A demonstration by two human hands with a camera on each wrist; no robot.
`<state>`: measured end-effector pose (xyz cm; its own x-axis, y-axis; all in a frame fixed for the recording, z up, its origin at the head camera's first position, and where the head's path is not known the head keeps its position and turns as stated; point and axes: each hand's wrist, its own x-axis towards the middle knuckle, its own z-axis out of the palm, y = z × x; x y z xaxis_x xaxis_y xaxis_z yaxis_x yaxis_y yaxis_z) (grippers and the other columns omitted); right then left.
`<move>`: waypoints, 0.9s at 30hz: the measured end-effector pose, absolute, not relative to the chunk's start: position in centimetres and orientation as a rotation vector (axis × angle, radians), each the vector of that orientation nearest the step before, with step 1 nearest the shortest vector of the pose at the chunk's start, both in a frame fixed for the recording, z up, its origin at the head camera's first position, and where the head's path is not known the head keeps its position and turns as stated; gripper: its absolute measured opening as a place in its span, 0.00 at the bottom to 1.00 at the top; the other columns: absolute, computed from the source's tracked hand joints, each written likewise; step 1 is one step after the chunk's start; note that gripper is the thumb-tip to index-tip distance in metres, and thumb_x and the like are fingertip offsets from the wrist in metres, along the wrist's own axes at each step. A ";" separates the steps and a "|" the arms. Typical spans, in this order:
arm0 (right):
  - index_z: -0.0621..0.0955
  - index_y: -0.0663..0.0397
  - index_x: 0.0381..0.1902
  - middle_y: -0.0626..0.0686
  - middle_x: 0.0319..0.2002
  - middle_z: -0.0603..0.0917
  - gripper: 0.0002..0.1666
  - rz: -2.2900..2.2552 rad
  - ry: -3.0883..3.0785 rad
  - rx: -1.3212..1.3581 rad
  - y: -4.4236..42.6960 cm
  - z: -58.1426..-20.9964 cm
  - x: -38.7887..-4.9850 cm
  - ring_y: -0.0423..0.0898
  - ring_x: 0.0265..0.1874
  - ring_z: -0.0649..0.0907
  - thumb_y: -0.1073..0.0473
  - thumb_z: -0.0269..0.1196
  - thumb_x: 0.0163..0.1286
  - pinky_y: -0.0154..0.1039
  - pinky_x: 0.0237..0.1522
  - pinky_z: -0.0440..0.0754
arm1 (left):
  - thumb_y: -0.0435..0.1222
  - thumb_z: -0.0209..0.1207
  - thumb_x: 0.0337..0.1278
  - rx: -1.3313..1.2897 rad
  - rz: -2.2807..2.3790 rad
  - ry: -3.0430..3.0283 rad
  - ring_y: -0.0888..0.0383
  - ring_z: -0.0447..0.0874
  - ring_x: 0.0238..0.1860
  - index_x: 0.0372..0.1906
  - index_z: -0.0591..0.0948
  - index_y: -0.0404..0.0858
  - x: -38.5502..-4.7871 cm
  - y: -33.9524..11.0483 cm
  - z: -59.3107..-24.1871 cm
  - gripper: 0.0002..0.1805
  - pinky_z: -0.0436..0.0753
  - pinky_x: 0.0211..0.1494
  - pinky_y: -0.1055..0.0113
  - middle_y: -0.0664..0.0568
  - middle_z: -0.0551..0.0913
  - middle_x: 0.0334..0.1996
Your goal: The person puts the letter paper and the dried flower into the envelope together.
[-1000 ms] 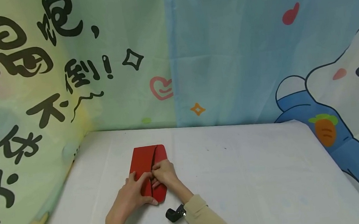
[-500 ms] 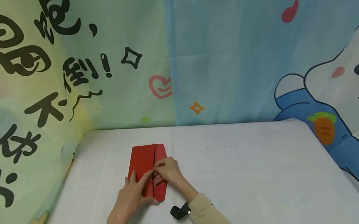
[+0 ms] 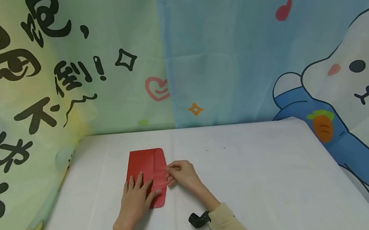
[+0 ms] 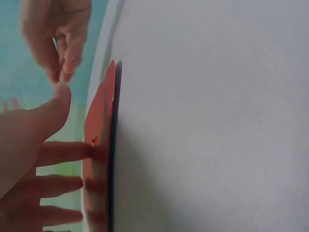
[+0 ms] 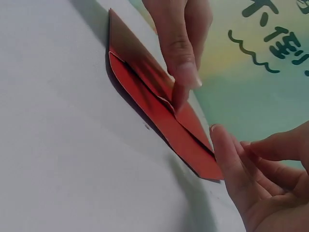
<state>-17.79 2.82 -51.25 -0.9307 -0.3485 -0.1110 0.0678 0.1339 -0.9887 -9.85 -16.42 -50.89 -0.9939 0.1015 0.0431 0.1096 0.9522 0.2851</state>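
A red paper envelope (image 3: 141,165) lies on the white-covered table, its long flap (image 3: 159,171) along the right side in the head view. My left hand (image 3: 136,198) rests on it with the fingers spread. In the right wrist view, the left fingertips (image 5: 179,99) touch the envelope beside the flap's edge. My right hand (image 3: 184,176) is at the envelope's right edge, fingers loosely curled and thumb near the fingertips. The right wrist view shows these fingers (image 5: 227,150) raised off the paper, and I see nothing between them.
The white tabletop (image 3: 258,181) extends to the right. A printed cloth (image 3: 218,54) with lettering and a cartoon animal hangs behind and to the left. A black wrist camera (image 3: 199,220) sits on the right wrist.
My right hand has moved right, off the flap to the envelope's edge. The dark gap along the flap has narrowed. My left fingers have spread flatter on the envelope. The head view has shifted slightly.
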 end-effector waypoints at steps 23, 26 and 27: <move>0.86 0.67 0.46 0.62 0.35 0.90 0.11 -1.852 2.347 -0.165 8.9 -50.8 -15.7 0.56 0.32 0.89 0.63 0.63 0.75 0.44 0.37 0.89 | 0.34 0.66 0.64 -0.178 -0.406 -2.858 0.36 0.84 0.55 0.50 0.87 0.33 -10.5 -16.4 -51.3 0.13 0.88 0.48 0.44 0.36 0.85 0.55; 0.87 0.64 0.45 0.61 0.37 0.90 0.10 -1.839 2.419 -0.166 9.8 -50.6 -15.6 0.57 0.36 0.89 0.62 0.64 0.74 0.45 0.41 0.89 | 0.33 0.68 0.62 -0.162 -0.391 -2.847 0.37 0.86 0.51 0.49 0.87 0.33 -10.4 -16.4 -50.7 0.12 0.88 0.45 0.43 0.36 0.86 0.51; 0.87 0.63 0.45 0.60 0.38 0.90 0.10 -1.834 2.450 -0.168 10.1 -50.5 -15.5 0.56 0.37 0.89 0.62 0.64 0.74 0.44 0.42 0.89 | 0.33 0.68 0.61 -0.158 -0.386 -2.847 0.37 0.86 0.50 0.49 0.86 0.32 -10.4 -16.4 -50.6 0.13 0.88 0.45 0.43 0.36 0.86 0.50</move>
<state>-15.51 10.07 -50.52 -0.9911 -0.1332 0.0041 -0.0415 0.2792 -0.9593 -10.39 -16.44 -50.55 -0.9594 0.0718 0.2729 0.1419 0.9586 0.2468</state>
